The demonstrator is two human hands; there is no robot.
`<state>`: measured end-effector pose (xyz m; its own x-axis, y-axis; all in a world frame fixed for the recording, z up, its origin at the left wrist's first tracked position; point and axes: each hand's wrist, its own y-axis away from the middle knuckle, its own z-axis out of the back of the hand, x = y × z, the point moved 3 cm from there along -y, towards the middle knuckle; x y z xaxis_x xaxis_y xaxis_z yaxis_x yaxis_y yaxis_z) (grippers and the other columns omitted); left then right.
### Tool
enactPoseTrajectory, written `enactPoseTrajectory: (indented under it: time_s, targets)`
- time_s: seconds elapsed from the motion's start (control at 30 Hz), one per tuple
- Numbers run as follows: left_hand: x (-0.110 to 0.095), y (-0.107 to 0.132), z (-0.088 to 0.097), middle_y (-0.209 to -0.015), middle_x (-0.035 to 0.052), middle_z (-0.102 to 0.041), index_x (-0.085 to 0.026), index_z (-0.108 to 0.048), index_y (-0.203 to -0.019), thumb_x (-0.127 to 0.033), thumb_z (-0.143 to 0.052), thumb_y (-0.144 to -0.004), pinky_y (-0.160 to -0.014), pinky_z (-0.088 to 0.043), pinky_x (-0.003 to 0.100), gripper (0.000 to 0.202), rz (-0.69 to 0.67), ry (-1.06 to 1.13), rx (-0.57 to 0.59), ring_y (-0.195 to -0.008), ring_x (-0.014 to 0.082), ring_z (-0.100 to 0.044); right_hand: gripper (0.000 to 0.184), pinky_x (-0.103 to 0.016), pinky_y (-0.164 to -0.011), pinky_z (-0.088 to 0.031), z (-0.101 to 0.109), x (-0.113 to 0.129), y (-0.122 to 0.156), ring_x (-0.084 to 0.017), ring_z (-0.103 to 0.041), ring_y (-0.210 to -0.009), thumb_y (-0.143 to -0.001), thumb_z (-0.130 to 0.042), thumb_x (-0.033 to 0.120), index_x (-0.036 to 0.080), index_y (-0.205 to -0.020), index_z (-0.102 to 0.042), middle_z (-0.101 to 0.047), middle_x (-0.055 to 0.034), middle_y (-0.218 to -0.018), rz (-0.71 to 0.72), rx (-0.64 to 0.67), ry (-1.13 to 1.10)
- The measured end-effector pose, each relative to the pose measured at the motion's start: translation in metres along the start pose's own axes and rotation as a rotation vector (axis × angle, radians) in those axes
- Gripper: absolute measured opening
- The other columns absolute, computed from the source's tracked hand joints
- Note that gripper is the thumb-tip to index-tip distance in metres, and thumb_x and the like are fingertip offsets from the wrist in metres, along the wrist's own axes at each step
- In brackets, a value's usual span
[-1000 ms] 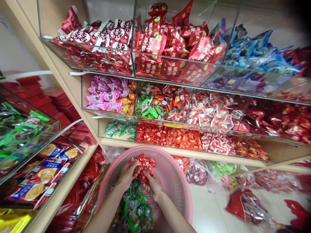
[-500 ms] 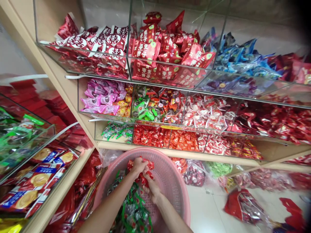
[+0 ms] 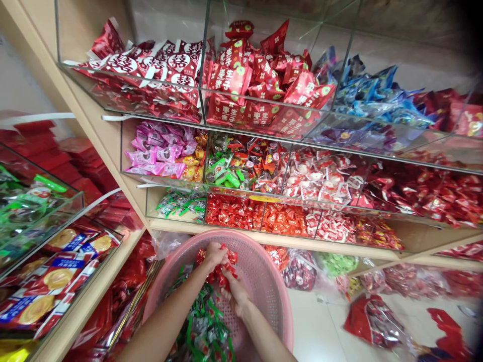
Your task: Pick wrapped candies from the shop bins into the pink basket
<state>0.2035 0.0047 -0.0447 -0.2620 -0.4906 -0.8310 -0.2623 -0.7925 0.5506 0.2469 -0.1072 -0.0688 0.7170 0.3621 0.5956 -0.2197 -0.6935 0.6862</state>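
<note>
A pink perforated basket (image 3: 264, 261) sits low in front of me, holding green-and-silver wrapped candies (image 3: 206, 327). Both my hands are inside it. My left hand (image 3: 214, 254) is closed over a bunch of red wrapped candies (image 3: 226, 266) near the basket's far side. Just below and to the right, my right hand (image 3: 234, 291) cups the same red bunch from underneath, its fingers curled.
Clear acrylic bins on a wooden shelf rise ahead: red packets (image 3: 241, 75) and blue packets (image 3: 377, 95) on top, purple (image 3: 158, 148), green and red candies below. More glass bins (image 3: 45, 241) stand at left. Bagged candies (image 3: 373, 322) lie on the tiled floor at right.
My left hand has closed over the top of the red candies, and both hands have shifted slightly within the basket. The view has drifted a little.
</note>
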Motion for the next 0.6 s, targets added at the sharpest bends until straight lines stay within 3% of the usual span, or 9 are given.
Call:
enactPoseTrajectory:
  time_s: [0.17,0.37,0.43,0.6]
  targets:
    - [-0.018,0.027,0.003,-0.063,0.0029,-0.065,-0.011,-0.059,-0.07,-0.027,-0.069,-0.07,-0.058,-0.048,0.022,0.019,-0.019,0.093,0.183,-0.054,0.0089,-0.06,0.027,-0.014,-0.041,-0.044,0.002,0.001,-0.002,-0.004,-0.052,-0.043,-0.067,-0.072,0.03,0.015,-0.086,-0.061,-0.064,0.0019,-0.064,-0.001,-0.011,-0.005]
    - [-0.071,0.095,0.021,-0.076,0.0055,-0.067,-0.011,-0.064,-0.081,-0.036,-0.066,-0.074,-0.058,-0.047,0.019,0.026,-0.133,0.166,0.585,-0.061,0.0087,-0.061,0.028,-0.014,-0.041,-0.044,0.003,-0.003,-0.005,-0.005,-0.051,-0.043,-0.065,-0.073,0.033,0.016,-0.082,-0.06,-0.062,0.0039,-0.061,0.007,-0.004,0.002]
    - [-0.087,0.116,0.028,-0.077,0.0059,-0.068,-0.012,-0.063,-0.082,-0.035,-0.064,-0.076,-0.057,-0.047,0.019,0.024,-0.198,0.21,0.569,-0.062,0.0094,-0.061,0.028,-0.015,-0.041,-0.044,0.002,-0.004,-0.005,-0.005,-0.051,-0.042,-0.065,-0.073,0.034,0.016,-0.082,-0.06,-0.062,0.0038,-0.06,-0.002,-0.002,0.014]
    - [-0.106,0.146,0.041,-0.074,0.002,-0.067,-0.014,-0.06,-0.08,-0.027,-0.066,-0.075,-0.06,-0.048,0.016,0.015,-0.297,0.564,0.253,-0.063,0.0073,-0.061,0.029,-0.015,-0.041,-0.045,0.0,-0.002,-0.001,-0.005,-0.052,-0.043,-0.065,-0.073,0.033,0.014,-0.084,-0.06,-0.062,0.0021,-0.061,-0.022,0.006,0.019]
